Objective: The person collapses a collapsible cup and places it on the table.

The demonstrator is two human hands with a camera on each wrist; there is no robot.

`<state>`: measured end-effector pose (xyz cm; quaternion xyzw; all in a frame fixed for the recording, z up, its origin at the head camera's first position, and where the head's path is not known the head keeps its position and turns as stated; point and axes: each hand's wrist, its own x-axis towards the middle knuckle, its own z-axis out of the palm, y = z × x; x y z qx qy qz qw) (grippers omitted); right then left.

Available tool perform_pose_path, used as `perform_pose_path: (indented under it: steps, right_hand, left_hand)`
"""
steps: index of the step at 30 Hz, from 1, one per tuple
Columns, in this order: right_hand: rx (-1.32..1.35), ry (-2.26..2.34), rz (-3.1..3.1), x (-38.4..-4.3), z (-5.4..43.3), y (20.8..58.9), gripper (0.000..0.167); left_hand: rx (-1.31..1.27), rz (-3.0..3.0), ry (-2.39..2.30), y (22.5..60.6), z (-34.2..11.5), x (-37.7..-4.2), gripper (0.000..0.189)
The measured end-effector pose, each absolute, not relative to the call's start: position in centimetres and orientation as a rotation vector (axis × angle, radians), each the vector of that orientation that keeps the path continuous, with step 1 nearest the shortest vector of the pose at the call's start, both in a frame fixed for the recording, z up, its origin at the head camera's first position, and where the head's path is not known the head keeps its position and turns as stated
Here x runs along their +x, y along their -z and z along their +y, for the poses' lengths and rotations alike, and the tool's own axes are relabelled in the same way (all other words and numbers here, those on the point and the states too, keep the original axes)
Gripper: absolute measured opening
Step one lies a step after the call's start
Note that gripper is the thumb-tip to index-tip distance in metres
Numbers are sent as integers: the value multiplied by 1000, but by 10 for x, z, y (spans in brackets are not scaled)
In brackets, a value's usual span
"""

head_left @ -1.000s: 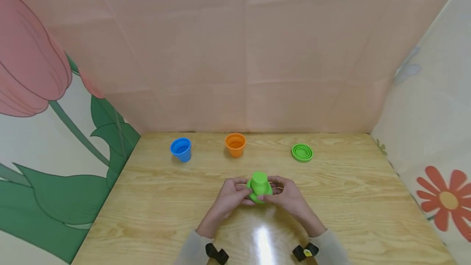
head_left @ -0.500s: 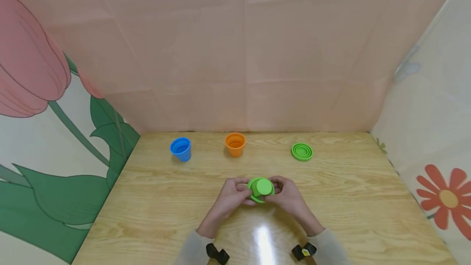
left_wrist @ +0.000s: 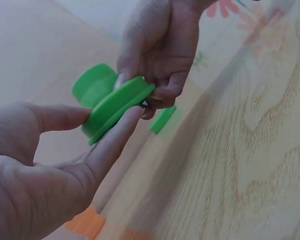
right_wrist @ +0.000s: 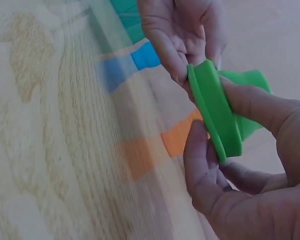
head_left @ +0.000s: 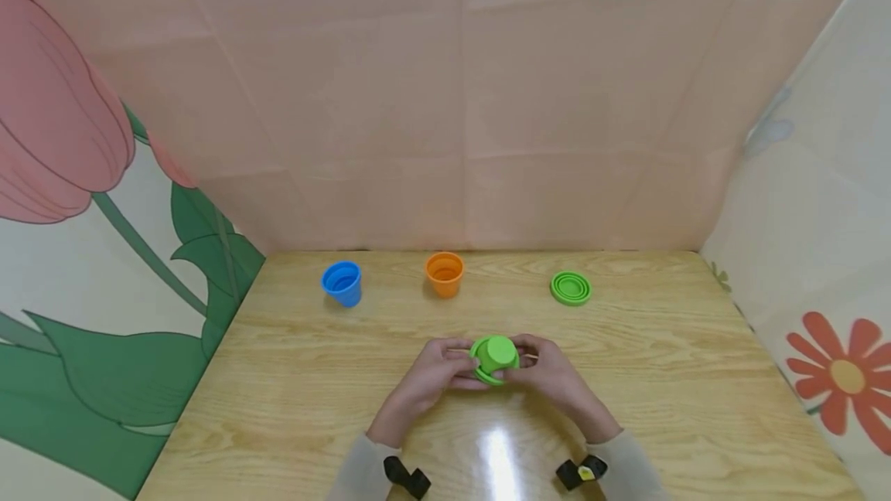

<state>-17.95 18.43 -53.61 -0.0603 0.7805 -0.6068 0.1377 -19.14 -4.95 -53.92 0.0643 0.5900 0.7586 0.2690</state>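
Both hands hold a green collapsible cup (head_left: pixel 500 354) above the middle of the table, its base toward the head camera and its wide rim lower. My left hand (head_left: pixel 430 371) pinches the rim from the left, the thumb on the stepped side and straight fingers beneath, as the left wrist view shows. On the opposite side, my right hand (head_left: pixel 550 376) pinches the rim between thumb and fingers. In the right wrist view, the cup's rim (right_wrist: pixel 217 112) is a thick ring with a narrower section jutting from it. The inside of the cup is hidden.
Along the back of the wooden table (head_left: pixel 278 408) stand a blue cup (head_left: pixel 342 283) and an orange cup (head_left: pixel 445 275), both upright and extended. To their right lies a flat, collapsed green cup (head_left: pixel 571 288). A pink backdrop (head_left: pixel 459 99) rises behind the table.
The green cup has tipped, so its base now faces the head camera more directly; earlier its side showed. Both hands stay in nearly the same place. The other cups have not moved.
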Motion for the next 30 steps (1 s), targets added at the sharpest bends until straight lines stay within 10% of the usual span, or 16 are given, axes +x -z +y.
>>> perform_pose_path:
  steps: [30]
  right_hand:
    - [-248,1919,1808,-183,205,532,61]
  left_hand:
    - [178,1553,-2024,544,-60,-199,47]
